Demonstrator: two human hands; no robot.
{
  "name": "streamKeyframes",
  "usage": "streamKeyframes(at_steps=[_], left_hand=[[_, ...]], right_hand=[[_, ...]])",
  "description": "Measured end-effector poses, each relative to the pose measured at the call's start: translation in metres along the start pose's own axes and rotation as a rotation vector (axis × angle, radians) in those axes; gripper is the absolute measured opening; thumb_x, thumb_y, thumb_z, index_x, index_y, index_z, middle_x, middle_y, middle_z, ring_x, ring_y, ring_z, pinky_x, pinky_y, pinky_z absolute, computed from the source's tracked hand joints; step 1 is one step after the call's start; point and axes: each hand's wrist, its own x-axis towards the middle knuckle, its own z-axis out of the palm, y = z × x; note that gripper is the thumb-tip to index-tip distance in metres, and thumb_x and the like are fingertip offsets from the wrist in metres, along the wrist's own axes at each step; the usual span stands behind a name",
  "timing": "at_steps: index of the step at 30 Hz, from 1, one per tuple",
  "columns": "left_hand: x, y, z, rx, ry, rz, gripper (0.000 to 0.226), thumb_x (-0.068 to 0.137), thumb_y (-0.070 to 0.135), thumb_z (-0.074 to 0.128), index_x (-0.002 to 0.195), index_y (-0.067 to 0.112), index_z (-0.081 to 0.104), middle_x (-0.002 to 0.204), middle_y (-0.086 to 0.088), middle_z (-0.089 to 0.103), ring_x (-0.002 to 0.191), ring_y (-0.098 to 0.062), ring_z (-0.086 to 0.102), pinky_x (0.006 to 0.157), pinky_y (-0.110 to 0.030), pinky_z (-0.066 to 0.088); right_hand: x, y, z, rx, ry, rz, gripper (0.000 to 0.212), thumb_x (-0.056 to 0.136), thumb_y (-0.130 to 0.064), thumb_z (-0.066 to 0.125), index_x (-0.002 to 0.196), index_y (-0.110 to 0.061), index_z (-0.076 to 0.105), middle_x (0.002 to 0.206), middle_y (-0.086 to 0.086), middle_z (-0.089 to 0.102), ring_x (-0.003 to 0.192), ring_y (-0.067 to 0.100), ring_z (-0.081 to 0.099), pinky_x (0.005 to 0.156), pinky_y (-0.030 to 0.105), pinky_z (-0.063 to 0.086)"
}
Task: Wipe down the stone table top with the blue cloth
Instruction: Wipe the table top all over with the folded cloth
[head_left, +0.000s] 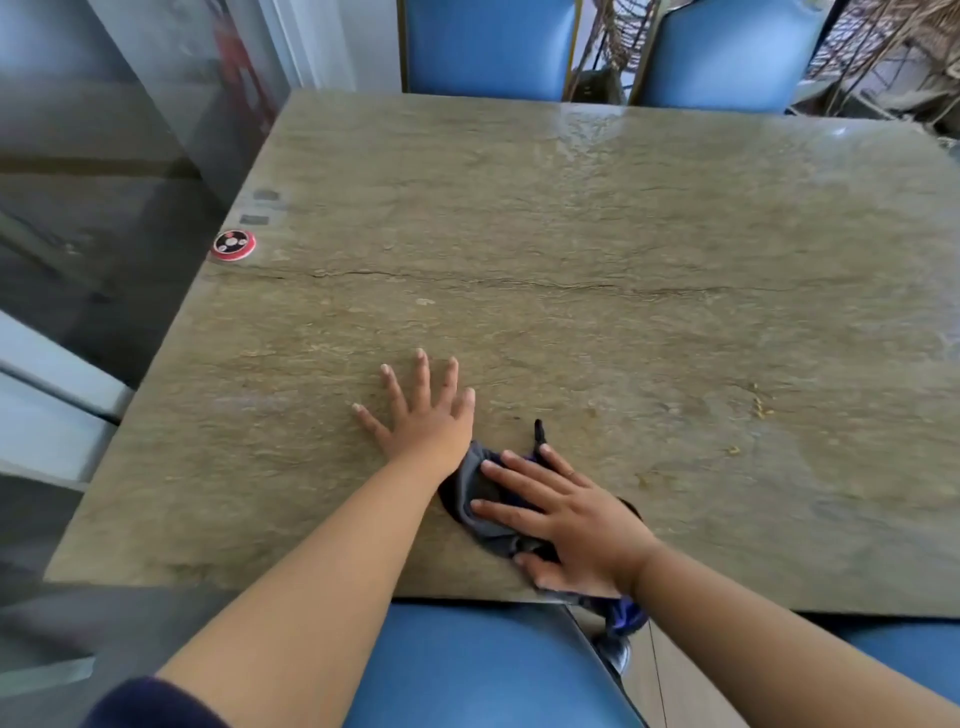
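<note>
While the stone table top (571, 234) lies mostly bare ahead, the blue cloth (475, 506) sits bunched at its near edge, slightly right of centre, dark and grey-blue in this light. The right hand (566, 519) lies flat on it, fingers straight and spread, pointing left and far; it presses the cloth down and does not clench it. A tail of the cloth hangs over the near edge below that wrist. The left hand (421, 410) rests palm-down on bare stone just left of and beyond the cloth, fingers splayed and holding nothing, apparently as a brace.

Governing relation: the cloth is directly under the right palm, so that hand is the working one. Most of the slab extends far and to the right of it, with a lesser stretch to the left. Crumbs (761, 402) lie to the right, well apart from the cloth. A wet sheen shows at the far right corner. A red and black call button (234, 244) stands at the left edge. Blue chairs (488, 47) stand beyond the far side.

Judgement: wiping is at an early or middle stage. The next stroke probably needs to run rightward toward the crumbs.
</note>
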Motion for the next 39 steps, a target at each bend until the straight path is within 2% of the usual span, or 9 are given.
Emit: streamKeyframes(at_steps=[8,10,13,17,19,24,26,35,39], left_hand=[[-0.006,-0.004,0.029,0.131,0.286,0.029,0.055,0.094,0.056,0.000,0.145,0.045,-0.019,0.155,0.010,-0.030,0.143,-0.032,-0.026,0.107,-0.070,-0.011],[-0.004,-0.004,0.031,0.155,0.306,0.028,0.055,0.094,0.056,-0.001,0.145,0.044,-0.019,0.155,0.009,-0.029,0.143,-0.033,-0.025,0.108,-0.070,-0.009],[-0.003,-0.005,0.034,0.161,0.326,0.018,0.056,0.094,0.056,0.000,0.146,0.045,-0.016,0.156,0.009,-0.027,0.144,-0.032,-0.023,0.108,-0.069,-0.006],[-0.003,-0.004,0.033,0.172,0.336,0.021,0.057,0.093,0.057,-0.001,0.146,0.044,-0.016,0.156,0.008,-0.026,0.144,-0.032,-0.023,0.109,-0.069,-0.005],[-0.004,-0.006,0.034,0.174,0.342,0.032,0.058,0.092,0.059,-0.001,0.147,0.043,-0.015,0.157,0.007,-0.025,0.144,-0.033,-0.024,0.109,-0.069,-0.005],[-0.004,-0.005,0.036,0.196,0.330,0.026,0.067,0.087,0.069,-0.003,0.146,0.042,-0.018,0.157,0.005,-0.027,0.143,-0.032,-0.026,0.109,-0.069,-0.007],[-0.004,-0.005,0.034,0.210,0.320,0.025,0.068,0.086,0.070,-0.002,0.146,0.042,-0.018,0.157,0.005,-0.027,0.143,-0.032,-0.027,0.110,-0.069,-0.007],[-0.001,0.039,0.030,0.034,0.282,-0.100,0.059,0.098,0.047,0.021,0.152,0.035,0.001,0.159,0.010,-0.021,0.146,-0.026,-0.019,0.112,-0.066,-0.003],[-0.008,0.065,0.051,0.088,0.330,0.014,0.057,0.099,0.046,0.014,0.152,0.033,-0.004,0.160,0.008,-0.015,0.147,-0.025,-0.015,0.113,-0.062,-0.006]], right_hand=[[0.044,0.071,-0.011,0.136,0.128,0.887,0.064,0.090,-0.056,0.032,0.150,-0.039,0.016,0.162,0.000,0.003,0.148,0.019,-0.006,0.118,0.045,-0.011],[0.048,0.047,-0.008,0.160,0.160,0.845,0.065,0.090,-0.054,0.034,0.150,-0.039,0.015,0.162,0.001,0.002,0.148,0.021,-0.007,0.118,0.044,-0.012],[0.018,0.008,-0.001,0.121,0.137,0.507,0.064,0.089,-0.053,0.037,0.149,-0.040,0.020,0.161,-0.001,0.009,0.149,0.018,-0.003,0.120,0.044,-0.003],[-0.017,0.036,-0.002,0.004,0.033,0.174,0.062,0.089,-0.052,0.040,0.148,-0.042,0.022,0.160,-0.005,0.013,0.149,0.016,0.004,0.120,0.047,0.002],[-0.010,0.069,-0.006,-0.033,0.041,0.246,0.061,0.089,-0.053,0.039,0.147,-0.043,0.025,0.160,-0.005,0.015,0.149,0.016,0.006,0.120,0.047,0.000],[0.030,0.112,-0.011,0.112,0.154,0.925,0.063,0.091,-0.056,0.032,0.150,-0.037,0.020,0.162,0.003,0.006,0.149,0.023,-0.002,0.119,0.046,-0.007],[0.044,0.098,-0.012,0.152,0.152,1.012,0.065,0.091,-0.056,0.031,0.151,-0.033,0.015,0.162,0.007,0.000,0.148,0.026,-0.006,0.119,0.046,-0.009],[-0.036,0.028,0.004,0.093,0.071,0.255,0.063,0.089,-0.051,0.040,0.148,-0.038,0.025,0.161,-0.003,0.009,0.149,0.017,-0.001,0.121,0.040,-0.001],[-0.038,0.076,0.000,0.057,0.103,0.360,0.060,0.089,-0.053,0.039,0.147,-0.039,0.028,0.160,-0.003,0.017,0.149,0.017,0.007,0.121,0.043,0.004]])
